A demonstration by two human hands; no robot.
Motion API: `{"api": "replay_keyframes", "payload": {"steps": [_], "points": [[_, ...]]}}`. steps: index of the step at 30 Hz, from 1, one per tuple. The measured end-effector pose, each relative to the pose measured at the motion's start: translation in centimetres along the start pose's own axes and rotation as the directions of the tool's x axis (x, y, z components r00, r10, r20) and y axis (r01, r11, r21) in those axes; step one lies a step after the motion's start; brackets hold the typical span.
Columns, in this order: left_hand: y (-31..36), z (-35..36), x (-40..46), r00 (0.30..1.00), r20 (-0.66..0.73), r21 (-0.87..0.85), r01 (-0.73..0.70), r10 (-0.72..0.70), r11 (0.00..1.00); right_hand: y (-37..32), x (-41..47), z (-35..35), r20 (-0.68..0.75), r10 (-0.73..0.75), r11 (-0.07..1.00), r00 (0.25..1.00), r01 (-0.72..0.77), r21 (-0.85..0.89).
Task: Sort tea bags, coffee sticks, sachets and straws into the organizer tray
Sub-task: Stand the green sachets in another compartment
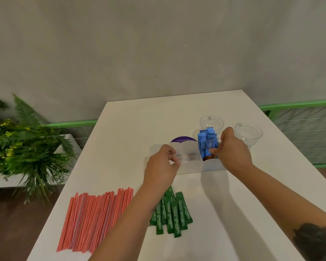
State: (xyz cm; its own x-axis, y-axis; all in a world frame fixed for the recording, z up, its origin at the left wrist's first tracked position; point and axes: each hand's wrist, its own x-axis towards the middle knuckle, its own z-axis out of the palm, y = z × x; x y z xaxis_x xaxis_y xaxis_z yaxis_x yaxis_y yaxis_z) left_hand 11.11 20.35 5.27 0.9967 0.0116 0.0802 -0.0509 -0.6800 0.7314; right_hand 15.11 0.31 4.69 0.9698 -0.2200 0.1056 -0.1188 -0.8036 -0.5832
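Two hands reach over a white table (139,117) in the head view. The right hand (233,149) has its fingers curled round blue coffee sticks (205,144) standing upright in the right compartment of a translucent organizer tray (192,164). The left hand (162,164) is at the tray's left side, fingers curled and pinching something small and white at its edge; what it is cannot be told. Green stevia sachets (173,213) lie in a loose pile near the front, partly under the left forearm, and red striped straws (94,221) lie just beside them to the left. Two clear cups (248,132) stand behind the tray
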Motion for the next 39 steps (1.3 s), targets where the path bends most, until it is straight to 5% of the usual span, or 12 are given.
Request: {"api": "replay_keyframes", "payload": {"steps": [7,13,18,24,39], "points": [[-2.1,-0.6,-0.9,0.996,0.073,-0.013,0.046,-0.045,0.999,-2.0,-3.8,0.1,-0.014,-0.065,0.992,0.998,0.066,0.105],[-3.7,-0.2,-2.8,0.967,0.218,0.049,0.122,-0.129,0.991,-2.7,-7.4,3.5,0.417,-0.069,0.997,0.906,0.073,0.007],[-4.0,0.6,-4.3,0.892,0.413,0.244,0.084,-0.182,0.966,-2.8,-9.1,5.7,0.605,-0.023,0.995,0.796,0.074,-0.06],[-3.9,1.3,-4.7,0.89,0.42,0.342,0.027,-0.178,0.939,-3.2,-9.9,6.6,0.597,-0.023,0.992,0.802,0.092,-0.086],[-3.9,1.0,-4.2,0.917,0.383,0.213,0.031,-0.113,0.977,-3.5,-9.8,6.1,0.537,0.034,0.998,0.843,-0.06,0.031]]}}
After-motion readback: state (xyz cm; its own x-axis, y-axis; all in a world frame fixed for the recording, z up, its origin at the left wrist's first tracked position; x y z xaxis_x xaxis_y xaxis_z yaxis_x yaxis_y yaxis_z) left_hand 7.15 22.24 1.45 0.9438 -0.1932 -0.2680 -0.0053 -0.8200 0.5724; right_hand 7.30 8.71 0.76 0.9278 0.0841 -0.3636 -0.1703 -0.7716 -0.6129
